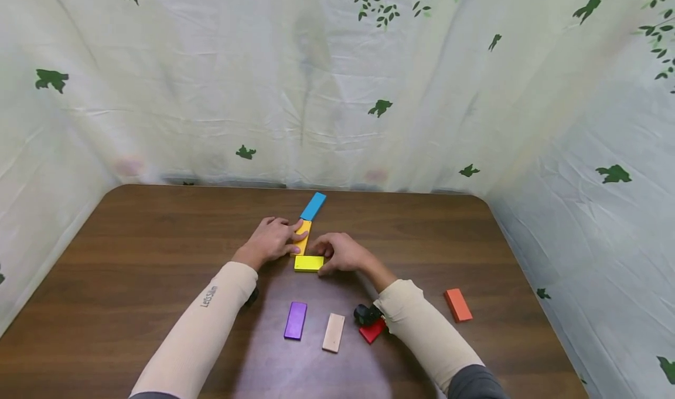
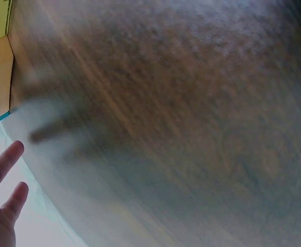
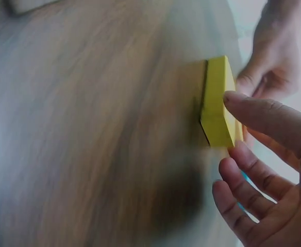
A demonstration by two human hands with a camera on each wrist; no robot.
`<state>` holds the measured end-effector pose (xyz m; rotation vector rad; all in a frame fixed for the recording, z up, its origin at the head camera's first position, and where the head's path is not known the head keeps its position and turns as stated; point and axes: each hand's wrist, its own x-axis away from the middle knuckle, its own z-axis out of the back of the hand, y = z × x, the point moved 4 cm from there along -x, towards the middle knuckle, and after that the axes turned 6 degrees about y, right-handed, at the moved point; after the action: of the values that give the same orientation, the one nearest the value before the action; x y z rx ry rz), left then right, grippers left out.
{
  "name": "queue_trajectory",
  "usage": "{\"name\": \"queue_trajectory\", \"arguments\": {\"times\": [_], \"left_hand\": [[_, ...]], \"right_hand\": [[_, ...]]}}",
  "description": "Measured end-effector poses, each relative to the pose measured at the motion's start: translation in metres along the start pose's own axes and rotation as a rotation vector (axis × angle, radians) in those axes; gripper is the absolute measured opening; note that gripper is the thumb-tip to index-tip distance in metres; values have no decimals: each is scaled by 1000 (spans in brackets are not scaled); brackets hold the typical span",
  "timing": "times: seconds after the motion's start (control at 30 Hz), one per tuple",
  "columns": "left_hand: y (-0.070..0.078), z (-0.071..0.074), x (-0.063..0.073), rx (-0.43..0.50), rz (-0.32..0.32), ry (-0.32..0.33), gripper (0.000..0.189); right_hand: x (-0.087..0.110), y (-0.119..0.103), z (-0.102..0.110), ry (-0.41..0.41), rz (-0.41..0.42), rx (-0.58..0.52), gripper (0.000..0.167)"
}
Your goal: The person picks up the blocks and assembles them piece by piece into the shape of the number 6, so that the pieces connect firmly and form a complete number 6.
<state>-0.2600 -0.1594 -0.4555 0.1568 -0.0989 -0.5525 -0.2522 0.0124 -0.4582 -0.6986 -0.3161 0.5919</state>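
A yellow block [image 1: 309, 263] lies crosswise on the table, just in front of an orange-yellow block [image 1: 302, 238]. Beyond them is a blue block [image 1: 313, 206], and the three form a bent line. My left hand [image 1: 270, 239] steadies the orange-yellow block, its thumb and fingers on it; the left wrist view shows its outer fingers [image 2: 9, 159] spread apart. My right hand [image 1: 343, 252] pinches the right end of the yellow block. In the right wrist view, the thumb [image 3: 264, 116] touches that block's top edge, while the other fingers lie loosely bent beside it.
Nearer to me lie a purple block [image 1: 295, 321], a beige block [image 1: 333, 333] and a red block [image 1: 372, 331], the last partly covered by the right wrist's camera [image 1: 366, 314]. An orange-red block [image 1: 458, 304] is farther right. A leaf-patterned white curtain [image 1: 211, 94] surrounds the wooden table [image 1: 132, 258].
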Motion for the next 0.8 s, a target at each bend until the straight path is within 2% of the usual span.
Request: {"name": "queue_trajectory", "arguments": {"times": [0.2,0.43,0.8], "left_hand": [[0,-2,-3,6,11,-7,54],[0,-2,-2,-9,2,1,54],[2,-4,-4,-25,-3,-5,54]], "right_hand": [[22,19,26,56,-32,-46,49],[51,43,56,121,-60,-46,47],[121,89,91,191,-132,-77,46]]}}
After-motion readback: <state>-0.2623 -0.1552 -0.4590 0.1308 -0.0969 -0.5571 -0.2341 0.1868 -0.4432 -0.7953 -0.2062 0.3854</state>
